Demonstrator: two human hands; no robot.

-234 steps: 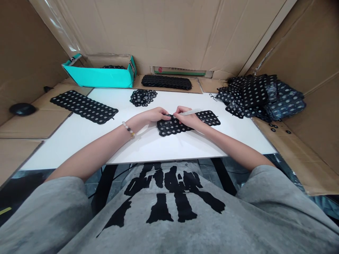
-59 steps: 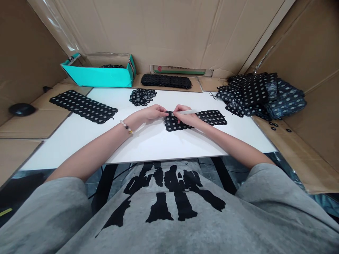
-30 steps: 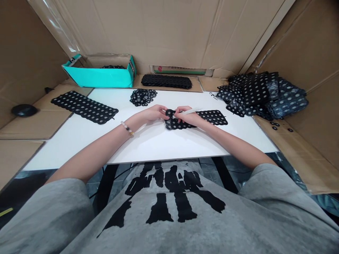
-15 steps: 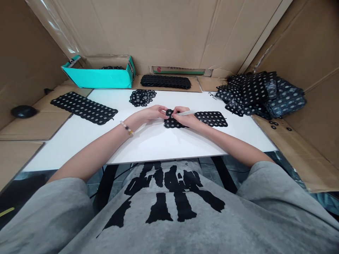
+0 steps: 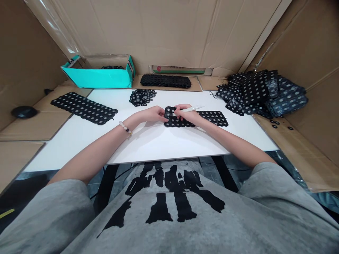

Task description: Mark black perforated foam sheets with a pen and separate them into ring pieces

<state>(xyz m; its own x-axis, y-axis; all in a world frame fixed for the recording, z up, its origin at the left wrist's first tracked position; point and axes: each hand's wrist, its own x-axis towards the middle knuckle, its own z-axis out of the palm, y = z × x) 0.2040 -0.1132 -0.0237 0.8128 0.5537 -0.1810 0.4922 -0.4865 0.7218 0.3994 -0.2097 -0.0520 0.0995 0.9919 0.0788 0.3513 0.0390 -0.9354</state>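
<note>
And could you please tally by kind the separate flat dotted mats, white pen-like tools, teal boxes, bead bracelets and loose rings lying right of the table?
Flat dotted mats: 2
White pen-like tool: 1
Teal box: 1
Bead bracelet: 1
Loose rings: 4
Total: 9

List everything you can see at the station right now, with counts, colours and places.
Worked mat: one, black with grey dots, under the hands
Pen: one, white, in the right hand
Flat mat: one, black dotted, left
Ring pile: count unclear, black, table's back
Rolled or stacked mats: count unclear, black, behind table
Box: one, teal, back left
Mat heap: count unclear, black dotted, right
Loose rings: four, black, right cardboard
Rounded object: one, black, far left
Table: one, white, centre
Cardboard walls: three, brown, around
Bracelet: one, pale beads, left wrist
Left hand, right hand: bare, at worked mat
</note>
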